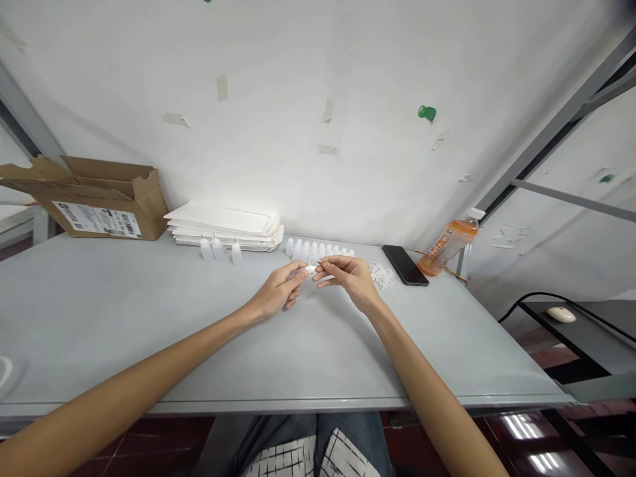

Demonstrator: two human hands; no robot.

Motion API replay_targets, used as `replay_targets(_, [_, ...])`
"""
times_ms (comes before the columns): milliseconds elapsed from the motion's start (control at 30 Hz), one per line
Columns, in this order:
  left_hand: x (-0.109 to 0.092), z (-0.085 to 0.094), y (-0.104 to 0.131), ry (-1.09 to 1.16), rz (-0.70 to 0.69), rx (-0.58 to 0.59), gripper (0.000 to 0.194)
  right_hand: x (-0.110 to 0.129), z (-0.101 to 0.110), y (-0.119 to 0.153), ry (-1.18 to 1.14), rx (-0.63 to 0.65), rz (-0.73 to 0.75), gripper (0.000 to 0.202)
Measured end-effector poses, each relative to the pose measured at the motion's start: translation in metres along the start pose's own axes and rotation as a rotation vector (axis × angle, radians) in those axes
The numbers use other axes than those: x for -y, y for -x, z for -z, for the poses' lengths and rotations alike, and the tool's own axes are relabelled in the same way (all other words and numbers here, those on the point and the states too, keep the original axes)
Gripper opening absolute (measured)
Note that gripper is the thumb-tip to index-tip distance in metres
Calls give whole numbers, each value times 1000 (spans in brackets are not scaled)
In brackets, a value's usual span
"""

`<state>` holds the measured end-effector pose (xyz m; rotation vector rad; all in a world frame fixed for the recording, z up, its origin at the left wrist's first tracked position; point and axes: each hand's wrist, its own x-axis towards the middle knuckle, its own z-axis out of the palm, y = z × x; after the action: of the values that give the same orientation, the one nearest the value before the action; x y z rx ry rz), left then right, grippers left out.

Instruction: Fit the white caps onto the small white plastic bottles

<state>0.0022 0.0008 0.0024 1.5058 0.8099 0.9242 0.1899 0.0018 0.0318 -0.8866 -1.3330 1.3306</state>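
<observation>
My left hand [281,289] is closed round a small white bottle [311,269] above the middle of the grey table. My right hand [348,277] is beside it, thumb and fingers pinched at the bottle's tip; whatever small part they hold is too small to make out. Behind the hands stand several small white bottles [297,250] in rows, partly hidden by my right hand. To the left, three more white bottles [217,250] stand upright with thin dark tips. A pile of small white pieces [383,278] lies right of my right hand.
A stack of white sheets [226,225] and an open cardboard box [109,202] are at the back left of the grey table [298,358]. A black phone [405,265] and a tilted orange drink bottle [448,243] are at the right. A white mouse [561,315] rests farther right.
</observation>
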Motion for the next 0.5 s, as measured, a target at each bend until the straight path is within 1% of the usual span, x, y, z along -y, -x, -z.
replay_targets(133, [1,0,0,16,-22,-12,36,0,0,0,-5,-9,-8,34])
replay_targets(500, [-1,0,0,-22,-14,-17,36,2,-1,1,-12,-24,-22,30])
